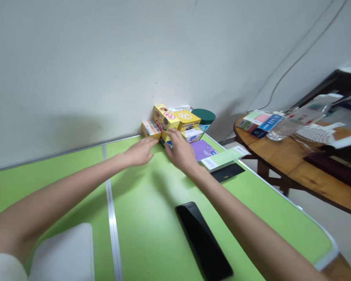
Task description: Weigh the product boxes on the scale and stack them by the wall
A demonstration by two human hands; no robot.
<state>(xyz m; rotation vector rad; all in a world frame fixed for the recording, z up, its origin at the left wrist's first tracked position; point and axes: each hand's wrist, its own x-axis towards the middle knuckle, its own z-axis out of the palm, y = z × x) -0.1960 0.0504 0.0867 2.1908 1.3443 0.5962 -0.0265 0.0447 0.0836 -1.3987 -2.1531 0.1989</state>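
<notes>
Sitting by pale wall (76,70), yellow cardboard box with red logos (167,118) lay just beyond right hand (181,152), left hand (139,152) farther; long axis slanted from wall toward right hand. Left open, right curled, grip unclear. Small orange-pink carton (152,128), yellow white-logo carton (187,118) flanked box; black phone (203,242) lay nearer body.

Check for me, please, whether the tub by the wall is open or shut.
Shut: the dark green lid covers the top of the tub.
</notes>
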